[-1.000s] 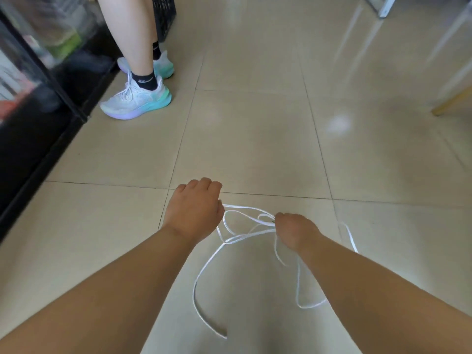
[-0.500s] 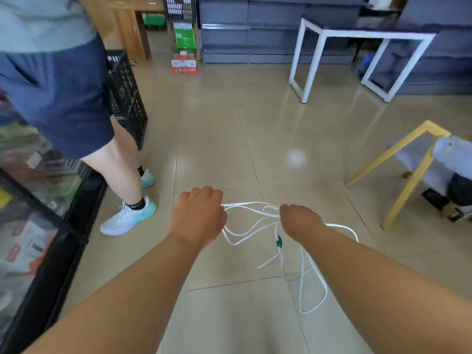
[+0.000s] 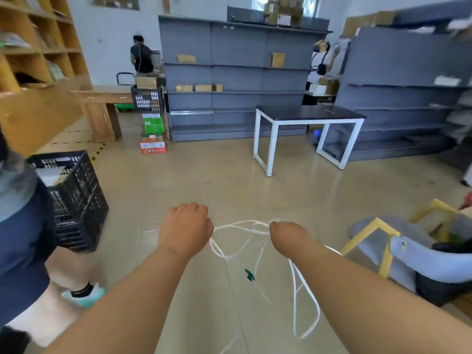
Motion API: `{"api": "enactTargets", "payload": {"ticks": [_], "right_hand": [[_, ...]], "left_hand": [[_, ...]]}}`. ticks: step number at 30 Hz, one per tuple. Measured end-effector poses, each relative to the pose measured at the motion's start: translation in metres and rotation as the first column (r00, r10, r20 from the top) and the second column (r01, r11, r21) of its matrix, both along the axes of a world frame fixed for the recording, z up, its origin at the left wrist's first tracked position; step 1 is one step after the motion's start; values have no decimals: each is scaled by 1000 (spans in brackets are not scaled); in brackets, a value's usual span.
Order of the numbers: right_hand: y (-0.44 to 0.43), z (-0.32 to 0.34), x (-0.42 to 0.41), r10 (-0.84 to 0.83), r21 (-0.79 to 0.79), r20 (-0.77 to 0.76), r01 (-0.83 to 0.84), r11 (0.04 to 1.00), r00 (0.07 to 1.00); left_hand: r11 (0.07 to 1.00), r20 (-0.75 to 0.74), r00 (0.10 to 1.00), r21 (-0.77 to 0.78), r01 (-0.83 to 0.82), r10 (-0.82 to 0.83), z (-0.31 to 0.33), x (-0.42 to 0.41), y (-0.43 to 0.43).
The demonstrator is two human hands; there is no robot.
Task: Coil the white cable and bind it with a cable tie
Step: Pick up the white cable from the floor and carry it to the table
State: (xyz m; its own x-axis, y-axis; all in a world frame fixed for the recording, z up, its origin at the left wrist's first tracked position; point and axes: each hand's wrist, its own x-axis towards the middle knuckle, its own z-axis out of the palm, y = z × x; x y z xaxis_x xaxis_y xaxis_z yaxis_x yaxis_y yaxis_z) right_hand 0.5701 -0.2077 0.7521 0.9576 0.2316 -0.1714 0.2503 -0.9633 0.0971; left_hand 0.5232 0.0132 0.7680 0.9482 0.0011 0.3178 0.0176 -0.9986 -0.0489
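Observation:
The white cable (image 3: 240, 225) stretches in a few strands between my two fists, held out over the tiled floor. My left hand (image 3: 185, 229) grips one end of the strands with curled fingers. My right hand (image 3: 284, 235) grips the other end. Loose loops of cable hang down below my right forearm to about knee height. A small green piece (image 3: 249, 274), possibly the tie, dangles on a thin strand below the cable; it is too blurred to tell for sure.
A person in dark shorts (image 3: 23, 241) stands close at my left beside a black crate (image 3: 74, 200). A yellow-framed grey chair (image 3: 398, 246) is at my right. A white-legged table (image 3: 306, 118) and grey shelving (image 3: 237, 80) stand ahead.
The view has lifted from the floor to the room. Both hands have kept their grip on the cable, and the hanging loops now swing lower under my right arm.

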Motion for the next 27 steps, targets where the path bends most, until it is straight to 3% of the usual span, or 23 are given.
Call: {"api": "enactTargets", "payload": {"ticks": [10,19,27], "right_hand": [[13,28,180,-95,-35,72,98,995,993],[22,56,341,-371,20,103,371,928,923],[1,64,458,-453,-6,147,458,889,880]], "left_hand": [[997,59,995,13,74,-75,25,198,26],[964,83,961,58,259,-264,47,402,58],[932,128,923,41,361,-363,50,538,37]]}}
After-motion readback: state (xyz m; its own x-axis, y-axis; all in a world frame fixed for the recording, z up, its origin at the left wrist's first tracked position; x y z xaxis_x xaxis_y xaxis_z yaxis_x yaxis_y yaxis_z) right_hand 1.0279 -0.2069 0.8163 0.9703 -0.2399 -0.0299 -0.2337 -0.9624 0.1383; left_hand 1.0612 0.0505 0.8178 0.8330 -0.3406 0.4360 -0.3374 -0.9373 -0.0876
